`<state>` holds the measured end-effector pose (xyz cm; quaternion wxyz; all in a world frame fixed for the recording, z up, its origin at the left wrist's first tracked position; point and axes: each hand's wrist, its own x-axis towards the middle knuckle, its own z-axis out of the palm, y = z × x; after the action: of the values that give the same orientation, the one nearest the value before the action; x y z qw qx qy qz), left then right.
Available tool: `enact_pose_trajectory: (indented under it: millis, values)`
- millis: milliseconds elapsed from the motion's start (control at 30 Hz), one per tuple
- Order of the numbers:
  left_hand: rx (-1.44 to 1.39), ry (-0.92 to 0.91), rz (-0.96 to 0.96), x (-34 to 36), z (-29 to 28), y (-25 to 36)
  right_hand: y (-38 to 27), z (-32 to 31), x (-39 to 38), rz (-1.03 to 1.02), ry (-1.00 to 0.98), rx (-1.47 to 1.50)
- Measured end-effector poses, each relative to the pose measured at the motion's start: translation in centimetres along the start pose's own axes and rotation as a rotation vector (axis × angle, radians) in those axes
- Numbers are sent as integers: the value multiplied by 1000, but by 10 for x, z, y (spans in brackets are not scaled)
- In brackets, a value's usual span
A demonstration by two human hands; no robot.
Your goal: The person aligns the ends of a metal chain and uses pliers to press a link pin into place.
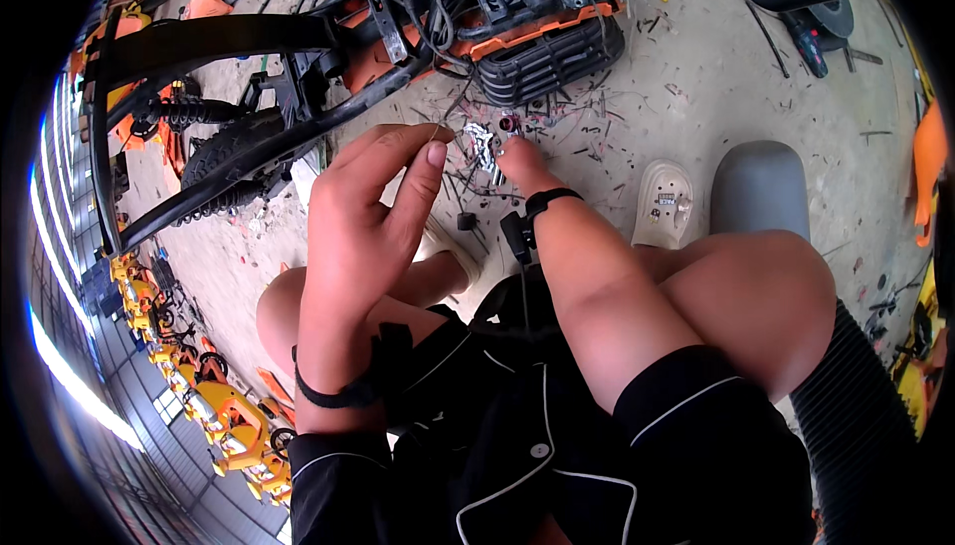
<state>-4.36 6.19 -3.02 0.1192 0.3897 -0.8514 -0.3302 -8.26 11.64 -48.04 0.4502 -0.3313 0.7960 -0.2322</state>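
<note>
My left hand [373,202] is raised at the centre-left, thumb and forefinger closed on a thin wire-like piece [437,133]. My right hand [525,165] reaches down beside a small pile of silvery metal pieces [482,143], its fingertips curled and partly hidden; what they hold is too small to make out. A small dark purple-rimmed part [509,123] lies just beyond them. Above both hands stands a partly built vehicle chassis with a black tube frame [229,172], cables, orange panels and a ribbed black part [547,68].
Debris litters the concrete floor [846,197]. A power drill [811,53] and a wheel lie at upper right, a grey rounded object [756,187] beside my shoe [662,197]. Yellow vehicles [224,416] line the left, a black ribbed mat [846,406] the lower right, an orange piece [927,172] the right edge.
</note>
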Motion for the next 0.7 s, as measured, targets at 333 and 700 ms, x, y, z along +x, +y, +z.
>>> enact_pose_trajectory:
  millis: [333, 700]
  values:
    - [79, -72, -16, -5, -7, -15, -12, -9, -11, -44, -96, -27]
    - [105, -29, -47, -23, -19, -30, -72, -15, -21, 193, -146, -259]
